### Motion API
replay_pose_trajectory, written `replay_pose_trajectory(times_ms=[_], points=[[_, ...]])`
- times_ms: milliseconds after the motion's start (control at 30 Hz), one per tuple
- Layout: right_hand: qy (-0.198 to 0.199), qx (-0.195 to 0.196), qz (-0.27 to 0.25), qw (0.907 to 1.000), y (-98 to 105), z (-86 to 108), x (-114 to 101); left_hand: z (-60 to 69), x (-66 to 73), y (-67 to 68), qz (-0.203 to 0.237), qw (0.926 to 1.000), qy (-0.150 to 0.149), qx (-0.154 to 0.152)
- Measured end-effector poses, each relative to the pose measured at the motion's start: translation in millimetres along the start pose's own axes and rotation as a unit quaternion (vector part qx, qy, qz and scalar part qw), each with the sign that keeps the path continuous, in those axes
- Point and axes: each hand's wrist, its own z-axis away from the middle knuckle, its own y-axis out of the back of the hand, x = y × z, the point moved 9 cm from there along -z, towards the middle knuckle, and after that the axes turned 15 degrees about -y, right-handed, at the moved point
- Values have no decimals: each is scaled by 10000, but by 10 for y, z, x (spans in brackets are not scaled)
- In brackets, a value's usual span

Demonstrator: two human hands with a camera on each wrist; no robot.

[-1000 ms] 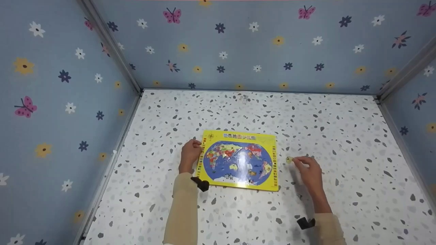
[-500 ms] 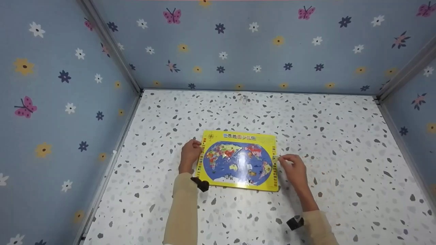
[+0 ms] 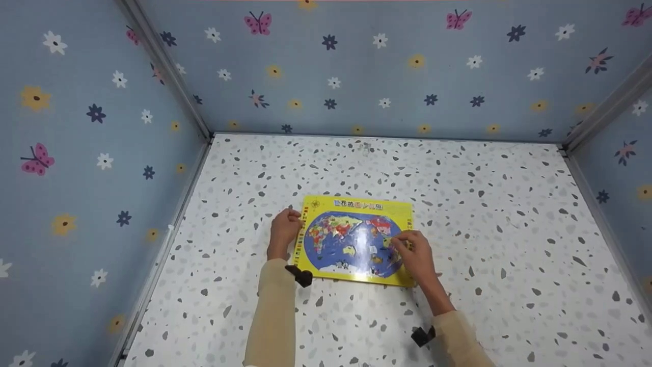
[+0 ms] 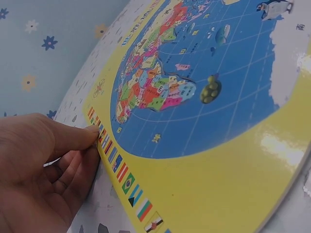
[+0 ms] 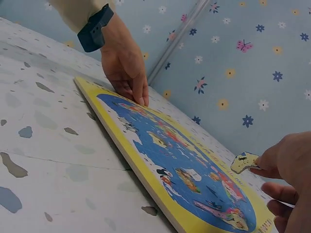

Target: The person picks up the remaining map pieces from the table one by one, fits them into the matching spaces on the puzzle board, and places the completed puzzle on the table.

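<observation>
A yellow-bordered world map puzzle board [image 3: 326, 274] lies flat on the speckled table. At its left edge, my left hand [image 3: 284, 229] pinches the border, thumb on top beside the row of printed flags [image 4: 116, 162]. My right hand [image 3: 418, 255] is over the board's right side, pinching a small pale-yellow puzzle piece [image 5: 244, 162] between thumb and fingertips. The right wrist view shows that piece held above the board surface. The hand covers part of the map's right side in the head view.
Blue flowered panels [image 3: 356, 66] stand behind and at both sides of the white speckled table [image 3: 499, 214]. Metal strips [image 3: 168, 66] run along the panel corners. Glare brightens the middle of the map. A dark band [image 5: 96, 29] is on the left wrist.
My right hand has moved left with the puzzle piece, from the table beside the board to over the map's right side. The left hand and the board have stayed put.
</observation>
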Motion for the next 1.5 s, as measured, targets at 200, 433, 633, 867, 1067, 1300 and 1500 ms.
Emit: replay_pose_trajectory(times_ms=[200,433,633,867,1067,1300,1500], points=[[-203,-102,-21,9997,-150,-3,-45,-1,-1,-11,24,10000,-23,-25],[90,-64,132,9999,-309,-3,-140,-14,-22,-20,-18,9999,62,-89],[655,-53,50,9978,-428,29,-241,-16,-33,-17,85,9999,56,-70],[901,-142,331,9953,-593,64,-311,-1,-8,-11,110,9999,-3,-73],[789,-107,464,9957,-687,81,-321,7,-9,-19,181,9997,107,-85],[711,62,909,9933,-767,90,-303,6,-41,-29,244,9995,172,-116],[874,432,1582,9826,-743,142,-356,4,-53,-26,235,9996,144,-94]])
